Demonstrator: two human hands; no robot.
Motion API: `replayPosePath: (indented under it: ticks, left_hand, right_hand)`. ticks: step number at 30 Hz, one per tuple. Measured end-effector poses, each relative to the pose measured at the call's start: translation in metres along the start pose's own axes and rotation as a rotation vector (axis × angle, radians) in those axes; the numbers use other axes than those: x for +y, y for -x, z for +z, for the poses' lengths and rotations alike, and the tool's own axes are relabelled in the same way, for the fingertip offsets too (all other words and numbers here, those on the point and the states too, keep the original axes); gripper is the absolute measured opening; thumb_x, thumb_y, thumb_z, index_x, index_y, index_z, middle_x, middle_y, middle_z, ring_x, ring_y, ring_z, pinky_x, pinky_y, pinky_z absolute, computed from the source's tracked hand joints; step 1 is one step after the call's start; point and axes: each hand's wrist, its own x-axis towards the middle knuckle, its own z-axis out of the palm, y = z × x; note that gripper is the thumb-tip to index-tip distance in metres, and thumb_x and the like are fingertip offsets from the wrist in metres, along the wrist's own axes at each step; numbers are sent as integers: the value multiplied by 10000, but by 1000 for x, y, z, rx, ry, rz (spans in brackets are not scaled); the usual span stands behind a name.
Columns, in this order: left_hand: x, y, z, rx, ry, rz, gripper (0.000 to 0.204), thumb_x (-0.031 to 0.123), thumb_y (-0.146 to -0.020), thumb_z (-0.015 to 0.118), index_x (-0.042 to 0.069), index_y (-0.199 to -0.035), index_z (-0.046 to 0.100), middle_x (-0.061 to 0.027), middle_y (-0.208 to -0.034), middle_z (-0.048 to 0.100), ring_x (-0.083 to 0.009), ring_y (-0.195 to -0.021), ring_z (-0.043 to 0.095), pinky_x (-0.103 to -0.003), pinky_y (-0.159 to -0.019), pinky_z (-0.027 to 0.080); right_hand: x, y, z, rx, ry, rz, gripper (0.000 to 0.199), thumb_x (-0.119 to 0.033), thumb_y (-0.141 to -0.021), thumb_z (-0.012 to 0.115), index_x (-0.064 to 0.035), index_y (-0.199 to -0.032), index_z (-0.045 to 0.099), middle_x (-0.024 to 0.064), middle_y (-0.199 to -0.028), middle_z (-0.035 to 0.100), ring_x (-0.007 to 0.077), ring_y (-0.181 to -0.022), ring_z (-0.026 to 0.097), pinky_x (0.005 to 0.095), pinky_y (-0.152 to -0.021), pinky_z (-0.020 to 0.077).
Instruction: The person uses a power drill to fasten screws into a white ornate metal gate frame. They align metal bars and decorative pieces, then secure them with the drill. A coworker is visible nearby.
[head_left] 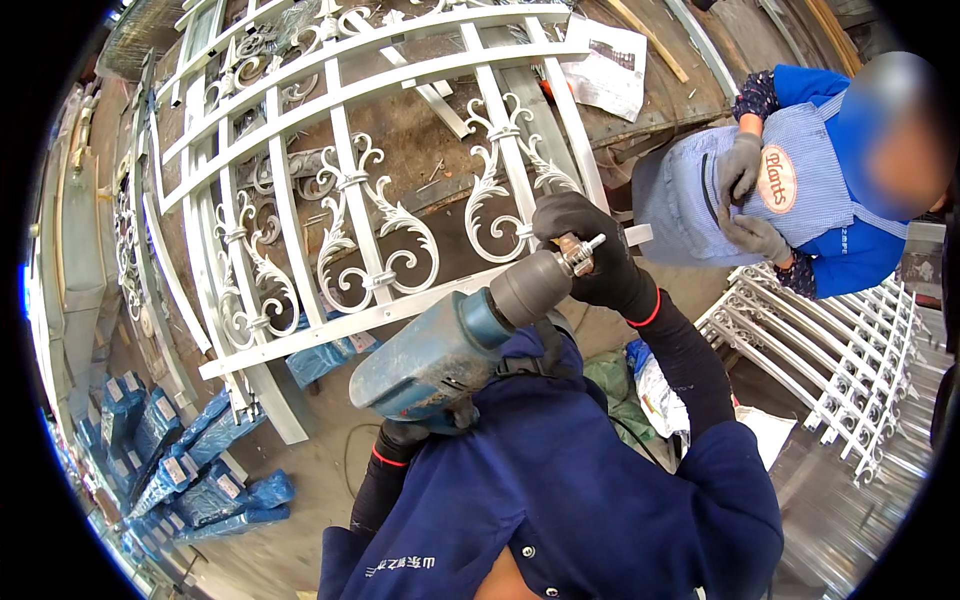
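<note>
A worn blue power drill (425, 350) with a dark chuck (531, 289) lies across the front of my body, pointing up to the right. My left hand (405, 434), in a dark glove, is closed on its handle, mostly hidden under the drill body. At the chuck's front is a metal bit (583, 252). Right behind that bit, my right hand (600, 255) in a black glove has its fingers curled; what they grip is hidden. Just beyond, a white metal fence panel (290, 345) with scrollwork lies on the bench, its near rail close to the chuck.
Across to the right stands a co-worker (760, 190) in an apron and grey gloves, hands together. Behind my right arm is another stack of white railings (815, 355). Blue-wrapped parts (205, 490) lie on the floor at left. A paper sheet (608, 70) rests on the bench (690, 95).
</note>
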Motion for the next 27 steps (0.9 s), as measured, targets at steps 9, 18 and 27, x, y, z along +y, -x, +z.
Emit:
replayPosePath:
  ticks: [9, 18, 27]
  left_hand:
    - [14, -8, 15, 85, 133, -19, 730, 444, -722, 750, -25, -1223, 501, -151, -951, 610, -285, -882, 587, -423, -803, 472]
    - [12, -15, 8, -58, -113, 57, 711, 500, -800, 613, -76, -1193, 471, -176, -852, 618, -303, -769, 605, -414, -718, 495]
    - [0, -8, 4, -11, 0, 106, 902, 594, -672, 689, -89, -1212, 452, -182, -812, 614, -320, -729, 601, -418, -682, 491]
  right_hand:
    - [4, 0, 5, 3, -12, -4, 415, 24, -656, 652, -61, -1048, 543, 98, -1018, 602, 297, -949, 581, 406, -843, 464]
    - [6, -1, 7, 4, -40, 50, 406, 56, -657, 624, -46, -1037, 524, 113, -980, 621, 290, -934, 590, 398, -842, 471]
    - [5, -3, 17, 48, -33, 80, 361, 60, -659, 616, -43, -994, 531, 125, -947, 613, 282, -886, 603, 389, -815, 483]
